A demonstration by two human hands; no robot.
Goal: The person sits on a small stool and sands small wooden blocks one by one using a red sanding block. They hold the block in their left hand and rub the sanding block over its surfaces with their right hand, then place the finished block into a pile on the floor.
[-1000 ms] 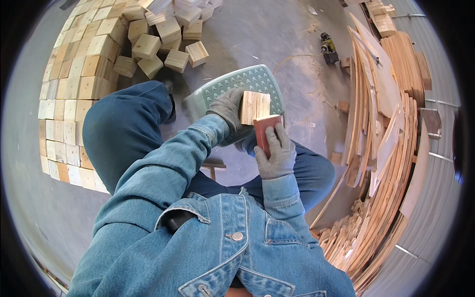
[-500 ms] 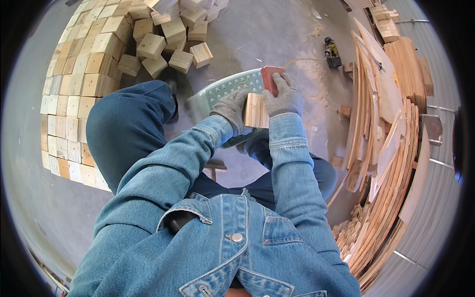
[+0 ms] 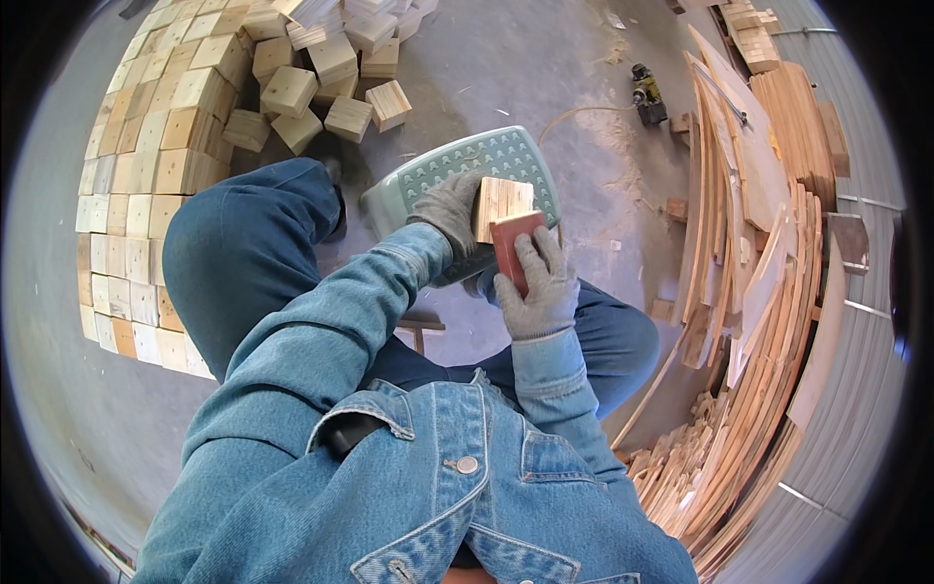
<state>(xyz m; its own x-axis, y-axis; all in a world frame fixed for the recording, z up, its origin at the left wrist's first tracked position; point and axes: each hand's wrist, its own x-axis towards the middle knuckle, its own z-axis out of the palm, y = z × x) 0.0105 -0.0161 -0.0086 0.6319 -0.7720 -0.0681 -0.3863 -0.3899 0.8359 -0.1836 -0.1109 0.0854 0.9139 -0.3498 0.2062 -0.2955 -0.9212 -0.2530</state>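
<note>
Your left hand (image 3: 448, 209) is curled around the wooden block (image 3: 503, 197) over the green step stool's (image 3: 477, 151) right half; your right hand (image 3: 542, 297) is clamped on a brick-red sanding block (image 3: 511, 243) by the stool's near right corner. Wood's probably stiff, lightish, tough; imo grip opposite sides.

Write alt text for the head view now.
A gray-gloved left hand holds a pale square wooden block, and the gray-gloved right hand a reddish rectangular block at its corner, over a green plastic stool. Wooden cubes stand left; long wooden boards lie right.
</note>
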